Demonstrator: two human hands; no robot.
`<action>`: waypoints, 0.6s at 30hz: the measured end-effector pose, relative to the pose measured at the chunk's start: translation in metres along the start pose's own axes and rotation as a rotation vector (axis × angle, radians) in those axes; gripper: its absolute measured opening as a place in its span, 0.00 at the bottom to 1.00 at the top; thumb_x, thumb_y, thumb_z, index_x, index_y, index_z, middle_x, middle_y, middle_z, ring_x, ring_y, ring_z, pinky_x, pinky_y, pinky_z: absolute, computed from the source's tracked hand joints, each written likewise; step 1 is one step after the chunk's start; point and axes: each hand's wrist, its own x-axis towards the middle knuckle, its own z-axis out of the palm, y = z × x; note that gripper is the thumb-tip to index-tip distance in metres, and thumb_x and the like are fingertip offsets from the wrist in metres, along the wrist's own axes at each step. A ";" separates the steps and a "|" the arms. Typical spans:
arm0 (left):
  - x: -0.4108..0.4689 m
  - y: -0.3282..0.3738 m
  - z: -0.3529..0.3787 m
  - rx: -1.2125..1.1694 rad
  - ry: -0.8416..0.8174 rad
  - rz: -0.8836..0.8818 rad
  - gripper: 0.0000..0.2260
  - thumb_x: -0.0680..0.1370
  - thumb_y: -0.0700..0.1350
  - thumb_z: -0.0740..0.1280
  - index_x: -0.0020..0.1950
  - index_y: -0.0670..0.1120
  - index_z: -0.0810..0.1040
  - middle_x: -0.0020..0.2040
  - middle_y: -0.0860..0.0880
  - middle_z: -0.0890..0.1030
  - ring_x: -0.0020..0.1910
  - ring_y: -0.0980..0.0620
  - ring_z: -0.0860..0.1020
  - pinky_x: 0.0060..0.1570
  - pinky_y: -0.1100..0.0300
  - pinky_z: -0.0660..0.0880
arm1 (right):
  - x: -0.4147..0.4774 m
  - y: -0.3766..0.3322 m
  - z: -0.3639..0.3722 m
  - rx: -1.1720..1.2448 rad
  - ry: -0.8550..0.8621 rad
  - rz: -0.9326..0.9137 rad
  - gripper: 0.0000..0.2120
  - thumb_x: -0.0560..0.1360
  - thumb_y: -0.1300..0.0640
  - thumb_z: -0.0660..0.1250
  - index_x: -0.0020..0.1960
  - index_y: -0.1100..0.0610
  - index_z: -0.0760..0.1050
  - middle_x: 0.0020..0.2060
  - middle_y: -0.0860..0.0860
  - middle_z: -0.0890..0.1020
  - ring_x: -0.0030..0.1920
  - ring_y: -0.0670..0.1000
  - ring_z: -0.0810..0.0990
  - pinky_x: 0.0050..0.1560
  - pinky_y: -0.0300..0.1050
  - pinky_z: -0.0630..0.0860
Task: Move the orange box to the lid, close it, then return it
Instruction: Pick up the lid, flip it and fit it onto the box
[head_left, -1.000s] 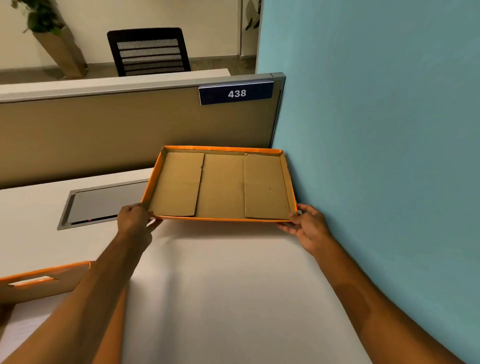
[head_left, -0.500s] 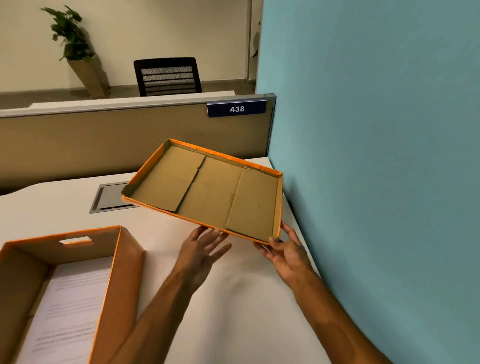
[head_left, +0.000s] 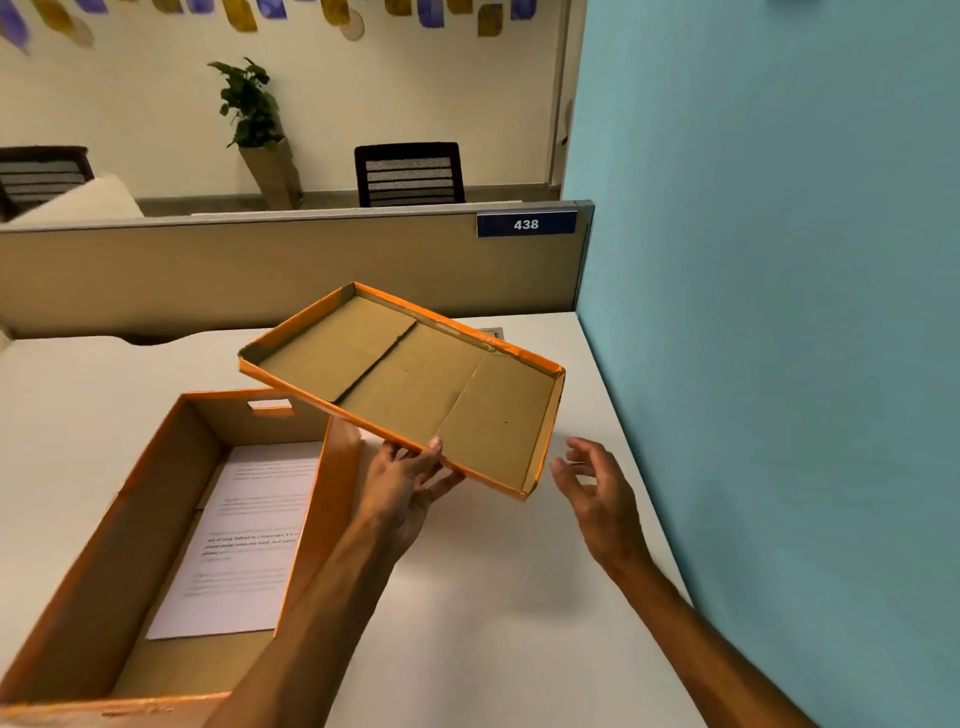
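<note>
The orange lid (head_left: 415, 384) is in the air above the desk, tilted, its brown cardboard inside facing up. My left hand (head_left: 408, 486) grips its near long edge, thumb on the rim and fingers underneath. My right hand (head_left: 597, 486) hovers just right of the lid's near corner, fingers spread, not touching it. The open orange box (head_left: 306, 525) stands on the desk at the lower left, with white printed sheets (head_left: 249, 535) lying inside. The lid's far left corner overhangs the box's far right corner.
A white desk (head_left: 493, 597) carries the box. A teal wall (head_left: 779, 364) runs along the desk's right edge. A beige partition (head_left: 260, 270) with a "438" sign (head_left: 525, 224) closes off the back. Beyond it are black chairs and a potted plant.
The lid has been lifted off the desk by the wall and carried left toward the box. My right hand has let go of it; my left hand now holds it alone.
</note>
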 end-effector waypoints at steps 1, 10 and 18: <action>-0.008 0.007 -0.004 0.015 -0.004 0.017 0.13 0.78 0.32 0.65 0.60 0.44 0.75 0.56 0.42 0.79 0.56 0.41 0.80 0.51 0.39 0.79 | -0.002 0.002 -0.004 -0.146 0.017 -0.133 0.25 0.73 0.39 0.67 0.67 0.49 0.71 0.60 0.47 0.77 0.60 0.45 0.76 0.55 0.38 0.74; -0.076 0.068 -0.008 0.166 -0.008 0.155 0.19 0.76 0.39 0.70 0.65 0.39 0.71 0.60 0.39 0.77 0.57 0.36 0.81 0.46 0.44 0.83 | 0.002 -0.035 0.017 -0.516 -0.049 -0.689 0.31 0.70 0.50 0.75 0.69 0.57 0.71 0.65 0.57 0.76 0.66 0.58 0.74 0.65 0.54 0.73; -0.110 0.115 -0.015 0.205 0.063 0.249 0.09 0.76 0.42 0.71 0.52 0.42 0.75 0.51 0.40 0.80 0.49 0.39 0.84 0.43 0.48 0.83 | -0.016 -0.092 0.054 -0.244 -0.004 -0.741 0.17 0.73 0.46 0.68 0.58 0.55 0.75 0.55 0.58 0.83 0.56 0.59 0.82 0.58 0.58 0.79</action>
